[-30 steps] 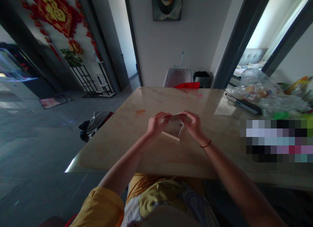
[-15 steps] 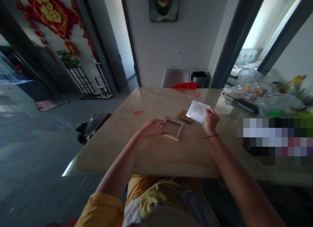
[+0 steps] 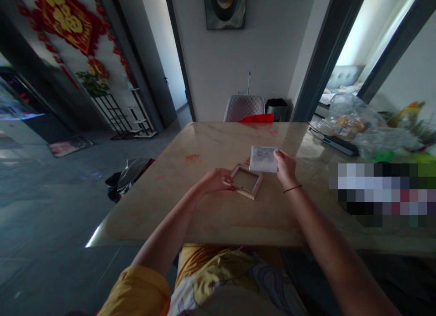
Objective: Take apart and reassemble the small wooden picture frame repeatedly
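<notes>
A small square wooden frame (image 3: pixel 247 182) lies flat on the beige marble table (image 3: pixel 211 207). My left hand (image 3: pixel 218 180) rests on the frame's left edge, fingers curled against it. My right hand (image 3: pixel 284 168) pinches a pale square sheet (image 3: pixel 263 159) by its right side and holds it just above the frame's far edge. A brown backing board lies behind the frame, almost wholly hidden by the sheet.
Clear plastic bags (image 3: pixel 361 125) and a dark flat device (image 3: pixel 335 143) crowd the table's right side. A quilted chair (image 3: pixel 244 108) with something red on it stands at the far edge. A dark bag (image 3: pixel 131 173) lies on the floor at the left.
The sheet has come off the frame in my right hand, swung out to the right, then come back leftward over the frame's far edge. My left hand stayed on the frame.
</notes>
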Motion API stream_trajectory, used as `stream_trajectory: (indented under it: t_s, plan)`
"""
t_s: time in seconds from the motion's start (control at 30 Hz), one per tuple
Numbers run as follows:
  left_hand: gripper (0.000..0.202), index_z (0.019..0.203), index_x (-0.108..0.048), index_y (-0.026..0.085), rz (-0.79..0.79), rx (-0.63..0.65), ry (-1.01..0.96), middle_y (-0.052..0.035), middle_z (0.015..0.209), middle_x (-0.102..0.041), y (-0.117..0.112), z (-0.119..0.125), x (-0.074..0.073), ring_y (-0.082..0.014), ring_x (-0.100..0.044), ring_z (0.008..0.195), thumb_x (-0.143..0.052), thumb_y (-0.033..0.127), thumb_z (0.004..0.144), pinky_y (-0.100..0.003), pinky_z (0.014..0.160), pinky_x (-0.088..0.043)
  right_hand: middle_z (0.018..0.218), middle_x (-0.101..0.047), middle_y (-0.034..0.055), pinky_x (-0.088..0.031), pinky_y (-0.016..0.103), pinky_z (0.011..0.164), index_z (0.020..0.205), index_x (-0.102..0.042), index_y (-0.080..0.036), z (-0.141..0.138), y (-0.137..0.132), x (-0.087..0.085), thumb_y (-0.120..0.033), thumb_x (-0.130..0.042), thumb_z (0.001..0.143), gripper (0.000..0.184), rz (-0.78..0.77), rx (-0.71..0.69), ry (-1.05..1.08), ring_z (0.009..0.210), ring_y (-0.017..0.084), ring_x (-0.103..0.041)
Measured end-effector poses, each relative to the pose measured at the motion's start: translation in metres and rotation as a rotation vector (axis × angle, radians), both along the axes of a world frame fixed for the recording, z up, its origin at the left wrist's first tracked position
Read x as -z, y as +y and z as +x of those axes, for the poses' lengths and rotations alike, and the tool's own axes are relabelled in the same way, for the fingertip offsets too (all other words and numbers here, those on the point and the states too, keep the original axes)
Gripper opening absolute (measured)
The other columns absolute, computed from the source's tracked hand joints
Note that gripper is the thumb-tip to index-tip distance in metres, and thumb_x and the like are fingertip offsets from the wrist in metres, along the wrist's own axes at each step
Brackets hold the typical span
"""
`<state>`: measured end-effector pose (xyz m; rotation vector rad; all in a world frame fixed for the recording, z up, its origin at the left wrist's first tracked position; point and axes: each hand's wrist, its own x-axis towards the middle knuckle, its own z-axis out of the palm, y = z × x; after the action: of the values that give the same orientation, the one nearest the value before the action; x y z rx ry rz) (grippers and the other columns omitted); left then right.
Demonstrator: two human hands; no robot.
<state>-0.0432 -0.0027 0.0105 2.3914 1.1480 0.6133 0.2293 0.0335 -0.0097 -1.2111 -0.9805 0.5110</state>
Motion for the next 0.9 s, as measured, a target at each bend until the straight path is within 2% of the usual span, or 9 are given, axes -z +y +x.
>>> stream_trajectory:
  t_s: [0.1,0.2,0.27,0.37,0.47,0.6,0.9]
  plan:
    - [0.040,0.085,-0.068,0.023,-0.037,-0.050,-0.008,-0.0024,0.092,-0.072,-0.008,0.008,-0.001,-0.0198,-0.066,0.084,-0.080,0.043,0.052,-0.025,0.074,-0.045,0.075,-0.068,0.0042,-0.046,0.030,0.067,0.083,-0.063,-0.016,-0.005,-0.001,-0.004,-0.040,-0.066,0.056,0.036,-0.030,-0.042,0.170,0.070,0.017,-0.061]
    - [0.068,0.112,-0.058,0.024,-0.115,-0.031,-0.098,-0.0061,0.108,-0.069,-0.014,0.015,-0.002,-0.0226,-0.066,0.095,-0.082,0.041,0.050,-0.029,0.079,-0.046,0.064,-0.065,0.0005,-0.045,0.028,0.059,0.074,-0.061,-0.018,-0.008,-0.005,-0.008,-0.030,-0.070,0.050,0.028,-0.207,-0.226,0.227,0.061,0.016,-0.059]
    - [0.077,0.121,-0.052,0.024,-0.146,-0.004,-0.134,-0.0075,0.113,-0.067,-0.016,0.019,-0.004,-0.0235,-0.065,0.101,-0.082,0.037,0.051,-0.031,0.084,-0.046,0.059,-0.063,-0.0012,-0.042,0.027,0.056,0.068,-0.061,-0.018,-0.010,-0.009,-0.011,-0.024,-0.069,0.049,0.021,-0.328,-0.355,0.222,0.055,0.014,-0.056]
    - [0.064,0.115,-0.058,0.024,-0.138,-0.010,-0.059,-0.0058,0.110,-0.069,-0.020,0.022,-0.010,-0.0242,-0.065,0.099,-0.079,0.038,0.056,-0.030,0.083,-0.046,0.057,-0.062,-0.0016,-0.041,0.025,0.055,0.064,-0.062,-0.016,-0.014,-0.016,-0.013,-0.020,-0.068,0.050,0.015,-0.394,-0.457,0.147,0.051,0.011,-0.053]
    - [0.051,0.108,-0.064,0.025,-0.102,-0.054,0.040,-0.0035,0.104,-0.071,-0.024,0.023,-0.015,-0.0243,-0.066,0.095,-0.076,0.040,0.061,-0.028,0.078,-0.046,0.057,-0.063,-0.0011,-0.041,0.025,0.055,0.064,-0.063,-0.016,-0.018,-0.018,-0.014,-0.019,-0.069,0.052,0.014,-0.344,-0.440,0.005,0.052,0.010,-0.052]
    - [0.050,0.111,-0.064,0.027,-0.102,-0.035,0.049,-0.0010,0.107,-0.071,-0.025,0.023,-0.016,-0.0218,-0.065,0.097,-0.074,0.041,0.064,-0.025,0.079,-0.045,0.061,-0.066,0.0010,-0.043,0.025,0.057,0.067,-0.065,-0.015,-0.020,-0.016,-0.012,-0.019,-0.069,0.055,0.013,-0.261,-0.422,-0.140,0.055,0.011,-0.055]
    - [0.056,0.117,-0.060,0.025,-0.091,-0.038,0.107,-0.0007,0.112,-0.069,-0.022,0.023,-0.013,-0.0198,-0.064,0.100,-0.073,0.040,0.065,-0.024,0.082,-0.046,0.066,-0.069,0.0040,-0.047,0.025,0.060,0.068,-0.068,-0.014,-0.022,-0.013,-0.007,-0.016,-0.068,0.061,0.008,-0.263,-0.428,-0.336,0.058,0.013,-0.060]
